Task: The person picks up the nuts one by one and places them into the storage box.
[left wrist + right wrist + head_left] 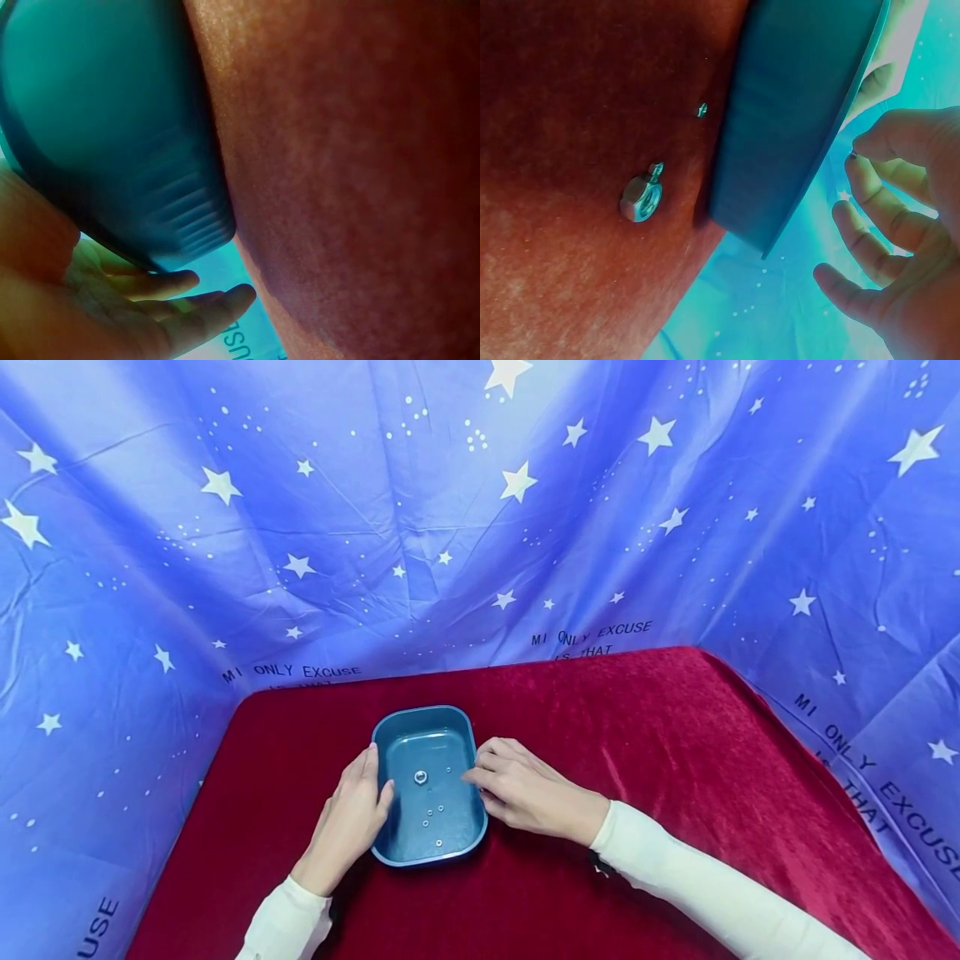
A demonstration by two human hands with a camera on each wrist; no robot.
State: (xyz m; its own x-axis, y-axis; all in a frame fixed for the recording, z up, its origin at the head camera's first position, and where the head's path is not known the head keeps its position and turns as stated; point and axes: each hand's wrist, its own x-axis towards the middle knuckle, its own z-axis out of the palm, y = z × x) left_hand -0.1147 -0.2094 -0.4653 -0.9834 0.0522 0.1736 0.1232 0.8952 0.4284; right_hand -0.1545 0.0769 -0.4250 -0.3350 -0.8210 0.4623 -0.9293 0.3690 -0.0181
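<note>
A blue rectangular plastic box [405, 853] with rounded corners sits on the red cloth. Inside it lie a large metal nut [421, 777] and several tiny nuts [440, 808]. My left hand [347, 814] holds the box's left wall, thumb over the rim and fingers along the outside. Above the right rim, my right hand [517, 783] pinches a tiny metal piece [853, 155] between thumb and index finger; its exact shape is too small to tell. Beyond the box's outer wall, the right wrist view shows another large nut [640, 199] and a small nut [702, 110] on the cloth.
Red velvety cloth [637, 727] covers the table. A blue curtain [450, 527] with white stars hangs behind and along both sides. Another small nut [655, 171] touches the large one on the cloth.
</note>
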